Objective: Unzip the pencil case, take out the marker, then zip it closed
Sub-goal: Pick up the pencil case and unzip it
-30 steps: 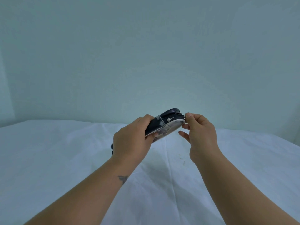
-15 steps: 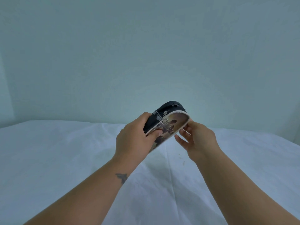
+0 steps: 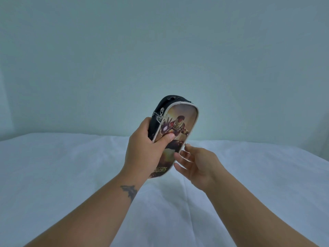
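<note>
The pencil case [image 3: 179, 122] is a dark pouch with a pale rim and a printed armoured figure on its face. It stands nearly upright above the bed, printed face toward me. My left hand [image 3: 144, 150] grips its left side, thumb across the print. A heart-shaped zipper pull [image 3: 160, 118] hangs on the dark side above that hand. My right hand [image 3: 195, 162] is at the case's lower right edge, thumb and forefinger pinched on a small zipper pull there and the other fingers spread. No marker is visible.
A white sheet [image 3: 71, 175] covers the surface below my arms, with soft creases down its middle. A plain pale wall [image 3: 160, 50] fills the background.
The case has been tilted from lying flat to nearly upright, so its printed face shows. My right hand has slid from the case's far end down along its right edge.
</note>
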{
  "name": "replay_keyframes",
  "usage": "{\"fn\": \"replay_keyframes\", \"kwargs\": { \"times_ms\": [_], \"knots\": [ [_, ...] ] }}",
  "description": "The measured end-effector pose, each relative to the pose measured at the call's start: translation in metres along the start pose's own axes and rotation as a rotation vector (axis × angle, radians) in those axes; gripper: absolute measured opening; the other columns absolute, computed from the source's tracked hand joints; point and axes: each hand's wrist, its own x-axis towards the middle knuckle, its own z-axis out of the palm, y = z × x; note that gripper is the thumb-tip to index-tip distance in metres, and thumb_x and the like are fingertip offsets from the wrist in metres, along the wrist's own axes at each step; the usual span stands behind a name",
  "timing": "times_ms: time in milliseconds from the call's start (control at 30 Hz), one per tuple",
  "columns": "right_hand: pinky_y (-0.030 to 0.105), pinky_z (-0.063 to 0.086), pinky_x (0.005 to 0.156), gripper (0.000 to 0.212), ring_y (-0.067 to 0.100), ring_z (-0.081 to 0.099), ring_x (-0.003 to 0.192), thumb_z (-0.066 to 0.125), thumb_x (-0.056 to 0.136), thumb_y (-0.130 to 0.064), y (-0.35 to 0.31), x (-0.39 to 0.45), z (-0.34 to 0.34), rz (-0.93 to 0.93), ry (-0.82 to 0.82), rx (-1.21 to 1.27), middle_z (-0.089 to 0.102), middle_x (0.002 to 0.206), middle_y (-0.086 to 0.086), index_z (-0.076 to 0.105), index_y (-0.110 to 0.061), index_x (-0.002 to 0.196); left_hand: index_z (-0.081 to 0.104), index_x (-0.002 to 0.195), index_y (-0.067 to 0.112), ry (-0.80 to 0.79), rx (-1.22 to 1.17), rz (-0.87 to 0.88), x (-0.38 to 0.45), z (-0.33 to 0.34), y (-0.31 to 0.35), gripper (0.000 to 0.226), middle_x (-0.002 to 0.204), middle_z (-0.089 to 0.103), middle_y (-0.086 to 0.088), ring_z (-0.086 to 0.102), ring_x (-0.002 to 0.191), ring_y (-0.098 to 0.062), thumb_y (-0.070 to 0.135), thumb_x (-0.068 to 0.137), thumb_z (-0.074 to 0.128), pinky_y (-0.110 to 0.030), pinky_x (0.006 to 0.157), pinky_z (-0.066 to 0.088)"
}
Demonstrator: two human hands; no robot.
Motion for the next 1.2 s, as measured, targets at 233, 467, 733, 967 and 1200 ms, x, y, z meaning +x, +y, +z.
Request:
{"fn": "replay_keyframes", "kwargs": {
  "times_ms": [233,467,733,967,1200],
  "knots": [
    [0.032,0.058,0.061,0.011,0.017,0.067,0.070,0.049,0.096,-0.014,-0.009,-0.001,-0.001,-0.235,0.151,0.023,0.061,0.080,0.006,0.058,-0.008,0.095,0.031,0.127,0.045,0.045,-0.082,-0.001,0.001,-0.001,0.001,0.078,0.100,0.055,0.021,0.061,0.085,0.002,0.028,0.071,0.083,-0.006,0.061,0.047],
    [0.047,0.059,0.077,0.014,0.020,0.069,0.076,0.054,0.093,-0.024,-0.010,0.002,-0.007,-0.626,0.338,-0.294,0.068,0.077,0.002,0.056,-0.017,0.081,0.032,0.134,0.043,-0.016,0.091,0.065,0.004,0.000,-0.011,0.077,0.120,0.050,0.015,0.052,0.109,-0.002,0.024,0.076,0.078,-0.015,0.075,0.042],
    [0.018,0.044,0.062,0.015,0.004,0.063,0.070,0.055,0.092,-0.024,0.005,-0.006,-0.001,-0.856,0.255,-0.615,0.067,0.073,-0.016,0.055,-0.027,0.076,0.039,0.137,0.036,-0.175,0.672,0.221,-0.008,0.011,-0.015,0.060,0.124,0.054,0.011,0.048,0.112,-0.013,0.046,0.083,0.063,-0.027,0.085,0.039],
    [0.025,0.049,0.061,0.008,0.006,0.063,0.071,0.056,0.091,-0.024,0.018,-0.014,0.005,-1.017,0.097,-0.888,0.068,0.075,-0.011,0.058,-0.021,0.084,0.046,0.126,0.039,-0.228,0.716,0.055,-0.008,0.011,-0.003,0.041,0.101,0.061,0.013,0.057,0.090,-0.014,0.052,0.087,0.048,-0.028,0.067,0.041],
    [0.023,0.044,0.056,0.010,0.007,0.056,0.066,0.057,0.091,-0.021,0.014,-0.014,0.005,-1.086,0.111,-0.936,0.061,0.069,-0.013,0.055,-0.020,0.081,0.044,0.113,0.031,-0.267,0.686,0.042,-0.011,0.010,0.000,0.027,0.088,0.056,0.012,0.052,0.071,-0.015,0.042,0.089,0.050,-0.029,0.059,0.038]
  ]
}}
